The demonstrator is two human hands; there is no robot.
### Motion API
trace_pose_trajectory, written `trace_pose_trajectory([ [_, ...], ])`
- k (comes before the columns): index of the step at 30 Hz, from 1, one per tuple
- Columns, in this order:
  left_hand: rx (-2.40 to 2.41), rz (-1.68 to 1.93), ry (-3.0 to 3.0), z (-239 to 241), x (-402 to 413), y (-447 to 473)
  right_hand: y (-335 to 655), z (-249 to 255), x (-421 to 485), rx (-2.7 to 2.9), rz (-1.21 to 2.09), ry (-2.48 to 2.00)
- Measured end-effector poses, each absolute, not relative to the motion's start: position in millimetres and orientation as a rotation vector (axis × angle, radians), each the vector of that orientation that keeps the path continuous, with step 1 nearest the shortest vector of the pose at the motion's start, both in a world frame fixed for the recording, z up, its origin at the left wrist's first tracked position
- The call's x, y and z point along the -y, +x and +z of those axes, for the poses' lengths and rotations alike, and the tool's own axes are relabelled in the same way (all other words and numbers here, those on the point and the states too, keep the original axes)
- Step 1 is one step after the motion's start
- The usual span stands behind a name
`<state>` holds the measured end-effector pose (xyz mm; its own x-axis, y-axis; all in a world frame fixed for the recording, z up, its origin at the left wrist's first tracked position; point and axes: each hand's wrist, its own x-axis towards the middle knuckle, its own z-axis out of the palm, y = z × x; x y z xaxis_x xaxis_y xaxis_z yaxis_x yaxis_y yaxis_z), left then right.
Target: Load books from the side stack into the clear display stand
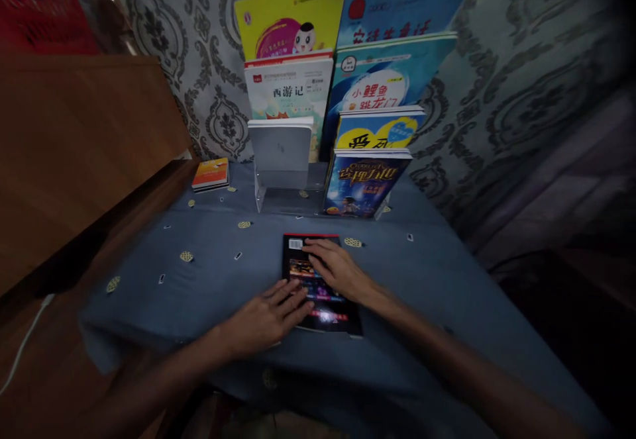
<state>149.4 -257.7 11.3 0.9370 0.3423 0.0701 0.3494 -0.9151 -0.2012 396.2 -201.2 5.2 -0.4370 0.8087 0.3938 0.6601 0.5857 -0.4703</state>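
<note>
A dark, glossy book [325,316] lies flat near the middle of the table, with a white barcode label at its upper left and small colour pictures on its cover. My left hand [271,313] rests open on its left side, fingers stretched over the cover. Laid flat across the upper right part is my right hand [340,270], open, with its fingers pointing left near the barcode. Both hands hide part of the cover. Behind the book stands a clear stepped rack [293,202] holding several upright books, among them a blue one [365,184] at the front right.
A small stack of orange booklets [211,173] lies at the table's back left. The blue-grey tablecloth [209,293] has a pineapple pattern. A wooden panel [89,147] rises on the left, patterned wallpaper [213,95] behind. A white cable [30,340] runs at the lower left.
</note>
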Motion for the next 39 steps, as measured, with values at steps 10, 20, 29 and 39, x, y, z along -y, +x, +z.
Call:
trace_pose_trajectory([
  [10,0.421,-0.070,-2.914,22,270,166,388,7,220,2.395,0.326,-1.161],
  [20,0.412,-0.080,-2.882,22,272,169,367,11,197,2.502,0.529,-1.062],
  [29,0.396,-0.060,-2.914,24,272,168,394,-4,199,2.406,0.351,-1.284],
  [39,0.447,0.000,-2.977,27,271,167,444,-20,211,2.219,0.255,-1.506],
])
